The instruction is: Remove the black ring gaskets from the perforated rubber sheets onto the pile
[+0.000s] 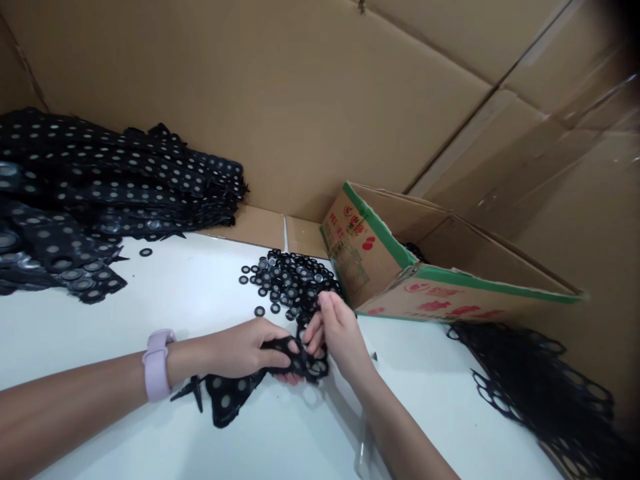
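My left hand (270, 350), with a lilac band on its wrist, is closed around a black rubber sheet (227, 397) dotted with round pale-centred discs. The sheet's left end hangs toward the white table, and its right end shows open ring holes. Just right of it, my right hand (337, 333) has its thumb and forefinger pinched together, the other fingers curled beside the sheet's holed end. What sits in that pinch is too small to make out. Beyond both hands lies a heap of small black rings (290, 280), several scattered at its left side.
A stack of uncut dotted black sheets (125, 173) fills the back left. An open cardboard box (390, 267) with green edges stands right of the heap. Black holed sheet scraps (545, 387) lie at the right. Tall cardboard walls (300, 100) enclose the white table (100, 347).
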The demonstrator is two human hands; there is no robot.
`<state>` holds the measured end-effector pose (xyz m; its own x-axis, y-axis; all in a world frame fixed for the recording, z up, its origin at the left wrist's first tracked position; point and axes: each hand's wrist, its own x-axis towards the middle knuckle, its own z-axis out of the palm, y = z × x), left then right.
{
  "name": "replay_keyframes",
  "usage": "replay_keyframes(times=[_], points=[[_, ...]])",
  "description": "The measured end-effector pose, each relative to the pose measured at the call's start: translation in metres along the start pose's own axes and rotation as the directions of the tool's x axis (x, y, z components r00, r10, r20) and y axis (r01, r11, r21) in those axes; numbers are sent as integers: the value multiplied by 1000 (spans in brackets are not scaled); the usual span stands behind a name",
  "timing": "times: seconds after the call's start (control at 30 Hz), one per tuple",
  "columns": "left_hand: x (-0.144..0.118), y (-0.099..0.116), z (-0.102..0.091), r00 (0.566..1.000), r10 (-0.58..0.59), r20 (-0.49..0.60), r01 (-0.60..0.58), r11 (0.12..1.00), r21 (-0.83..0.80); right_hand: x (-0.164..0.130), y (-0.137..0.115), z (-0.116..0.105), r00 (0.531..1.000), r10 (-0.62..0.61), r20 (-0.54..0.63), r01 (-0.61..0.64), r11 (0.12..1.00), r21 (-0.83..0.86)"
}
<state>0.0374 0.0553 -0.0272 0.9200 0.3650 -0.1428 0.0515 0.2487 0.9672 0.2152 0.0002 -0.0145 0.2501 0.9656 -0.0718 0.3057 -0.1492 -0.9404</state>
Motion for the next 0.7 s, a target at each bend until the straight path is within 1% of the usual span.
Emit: replay_keyframes(times=[0.1,0.17,0.27,0.37,0.43,0.57,0.7], points=[[1,-1,-3,999,-37,-16,36,996,-82,4,3,0,998,-18,-52,19,1000,22],[2,0,-5,997,-70,-12,67,986,-150,4,2,-2,997,-70,-42,71,997,13],[1,3,-8,995,-95,-29,87,974,-208,2,-3,-6,979,-200,42,202,979,-40],[0,6,-8,991,-94,-99,74,979,-191,-3,-9,-12,945,-289,150,302,951,-71],[-1,8,-8,985,-91,-144,67,984,-164,-6,-11,-13,940,-288,186,305,950,-71],[-1,9,-6,979,-83,-184,56,988,-145,-9,-8,-9,970,-198,141,206,978,-41],[1,6,-5,976,-76,-205,46,988,-149,-10,-7,-4,978,-147,146,151,988,-19]])
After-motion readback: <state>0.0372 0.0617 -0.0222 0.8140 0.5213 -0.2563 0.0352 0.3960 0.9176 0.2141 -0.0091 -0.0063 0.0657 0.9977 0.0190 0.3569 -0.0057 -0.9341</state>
